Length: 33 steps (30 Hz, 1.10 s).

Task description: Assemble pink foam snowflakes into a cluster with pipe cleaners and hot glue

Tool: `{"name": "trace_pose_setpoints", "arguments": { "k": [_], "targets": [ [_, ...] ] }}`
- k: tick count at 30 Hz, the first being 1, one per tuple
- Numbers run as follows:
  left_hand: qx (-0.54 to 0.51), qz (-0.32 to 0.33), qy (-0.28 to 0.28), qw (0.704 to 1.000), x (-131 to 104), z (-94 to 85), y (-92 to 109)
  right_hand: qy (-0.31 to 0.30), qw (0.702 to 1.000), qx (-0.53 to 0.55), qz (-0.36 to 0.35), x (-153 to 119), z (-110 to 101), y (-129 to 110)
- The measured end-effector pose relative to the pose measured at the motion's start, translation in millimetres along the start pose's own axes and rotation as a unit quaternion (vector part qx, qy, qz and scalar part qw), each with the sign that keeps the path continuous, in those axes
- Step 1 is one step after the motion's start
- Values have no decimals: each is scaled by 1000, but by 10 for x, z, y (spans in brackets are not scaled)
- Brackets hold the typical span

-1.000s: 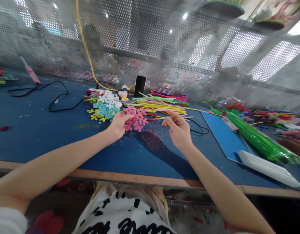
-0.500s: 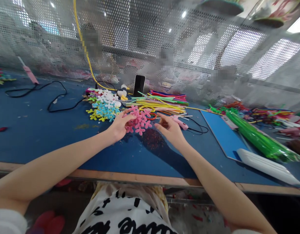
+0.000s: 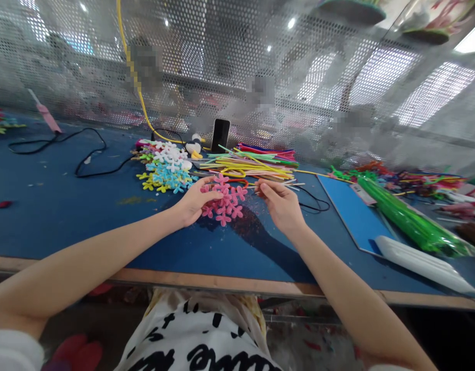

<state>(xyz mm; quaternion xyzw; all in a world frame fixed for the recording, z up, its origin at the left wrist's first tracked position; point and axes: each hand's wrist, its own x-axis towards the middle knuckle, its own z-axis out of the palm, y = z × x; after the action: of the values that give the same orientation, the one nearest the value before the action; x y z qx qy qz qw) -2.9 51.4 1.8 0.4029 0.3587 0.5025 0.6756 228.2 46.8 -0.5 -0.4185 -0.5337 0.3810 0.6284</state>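
Note:
My left hand (image 3: 197, 202) is closed on a bunch of pink fuzzy-stem flowers (image 3: 224, 202), thumb across its left side. Just right of the bunch, apart from it, my right hand (image 3: 278, 201) has thumb and forefinger pinched together; anything between them is too small to make out. The pink glue gun is mostly hidden behind this hand, and its black cord (image 3: 317, 207) shows to the right. Beyond my hands lie loose fuzzy stems (image 3: 256, 167) in yellow, green, pink and other colours. White, blue and yellow fuzzy flowers (image 3: 166, 164) are heaped left of them.
A phone (image 3: 221, 136) leans upright against the perforated metal screen (image 3: 237, 67), beside a small black-and-white toy bird (image 3: 194, 146). On the right lie a blue board (image 3: 343, 211), bagged green stems (image 3: 407, 219) and a white packet (image 3: 426, 265). Another pink tool (image 3: 48, 118) rests far left.
The pink bunch has come slightly nearer and to the right in my left hand. My right hand's spread fingers have closed into a pinch, and the hand now covers the glue gun.

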Motion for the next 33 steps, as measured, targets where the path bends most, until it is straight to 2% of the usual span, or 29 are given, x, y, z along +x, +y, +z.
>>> {"name": "trace_pose_setpoints", "arguments": {
  "k": [5, 16, 25, 30, 33],
  "targets": [
    [16, -10, 13, 1000, 4, -12, -4, 54, 994, 99, 0, 60, -16, -45],
    [6, 1, 79, 997, 76, -54, 19, 56, 996, 72, -6, 79, -61, -28],
    [22, -22, 55, 998, 63, -64, 14, 3, 997, 70, 17, 42, -20, -99],
    [22, -21, 34, 999, 54, -56, 16, -77, 990, 53, 103, -42, 30, -134],
    [19, -19, 33, 999, 43, -44, 33, -143, 978, -30, 149, -83, 35, -98]
  ]
}}
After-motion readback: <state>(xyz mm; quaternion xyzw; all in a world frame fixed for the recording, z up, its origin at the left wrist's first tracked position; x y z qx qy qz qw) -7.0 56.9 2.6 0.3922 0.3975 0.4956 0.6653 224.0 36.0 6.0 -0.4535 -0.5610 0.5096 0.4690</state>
